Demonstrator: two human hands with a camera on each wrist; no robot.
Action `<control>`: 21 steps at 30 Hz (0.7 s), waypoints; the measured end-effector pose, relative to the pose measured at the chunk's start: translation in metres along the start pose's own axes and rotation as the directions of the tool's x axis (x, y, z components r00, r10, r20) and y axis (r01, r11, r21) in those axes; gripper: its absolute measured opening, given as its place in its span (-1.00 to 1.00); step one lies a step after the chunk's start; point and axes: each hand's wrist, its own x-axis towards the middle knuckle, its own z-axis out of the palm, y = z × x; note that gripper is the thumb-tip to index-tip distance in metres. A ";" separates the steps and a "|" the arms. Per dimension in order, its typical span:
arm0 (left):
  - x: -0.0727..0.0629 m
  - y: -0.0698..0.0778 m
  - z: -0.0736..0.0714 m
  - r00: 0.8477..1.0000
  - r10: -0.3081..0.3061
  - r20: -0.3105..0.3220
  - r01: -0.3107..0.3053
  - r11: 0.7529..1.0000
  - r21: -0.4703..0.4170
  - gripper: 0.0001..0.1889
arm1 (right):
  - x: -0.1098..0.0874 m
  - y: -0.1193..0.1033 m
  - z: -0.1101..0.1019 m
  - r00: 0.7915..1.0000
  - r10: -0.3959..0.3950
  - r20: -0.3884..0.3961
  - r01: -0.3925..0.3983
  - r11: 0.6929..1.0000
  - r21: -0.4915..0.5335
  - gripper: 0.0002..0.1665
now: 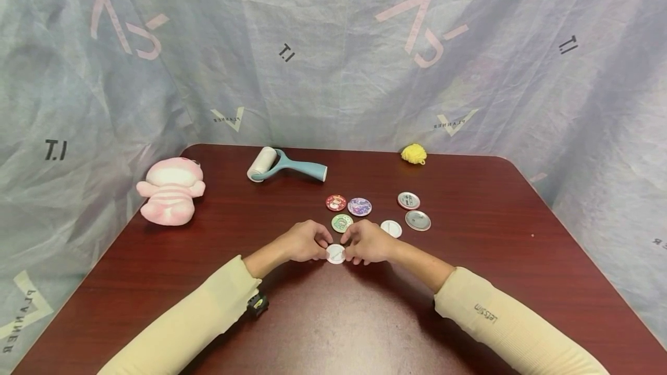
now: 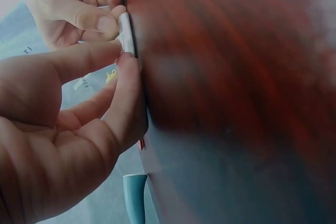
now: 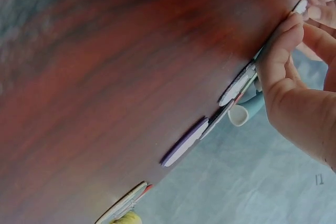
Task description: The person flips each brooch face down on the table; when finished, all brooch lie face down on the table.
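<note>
White disc held from both sides.
Left hand, fingers curled, pinches left edge; right hand likewise pinches right edge. Green badge lies just beyond, far side.

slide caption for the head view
Left hand and right hand pinch a flat, round white disc at a reddish-brown wood-grain table.

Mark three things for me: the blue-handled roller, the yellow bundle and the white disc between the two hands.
Blue-handled roller (image 1: 299, 166): head view, on its handle.
Yellow bundle (image 1: 414, 154): head view, middle of its body.
White disc (image 1: 336, 254): head view, centre of its upper face.
</note>
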 end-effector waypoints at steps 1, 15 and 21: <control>0.000 0.000 0.000 1.000 0.001 0.001 -0.001 1.000 0.004 -0.77 | 0.000 0.000 0.000 1.000 0.003 -0.002 -0.003 1.000 -0.001 -0.75; 0.000 -0.001 0.001 1.000 -0.001 0.022 0.001 1.000 -0.010 -0.76 | 0.000 -0.001 0.001 1.000 0.013 0.000 -0.013 1.000 -0.021 -0.81; 0.001 -0.002 0.001 0.999 -0.019 0.040 0.020 0.999 -0.041 -0.75 | 0.000 -0.001 0.000 1.000 -0.001 0.009 0.001 1.000 -0.023 -0.82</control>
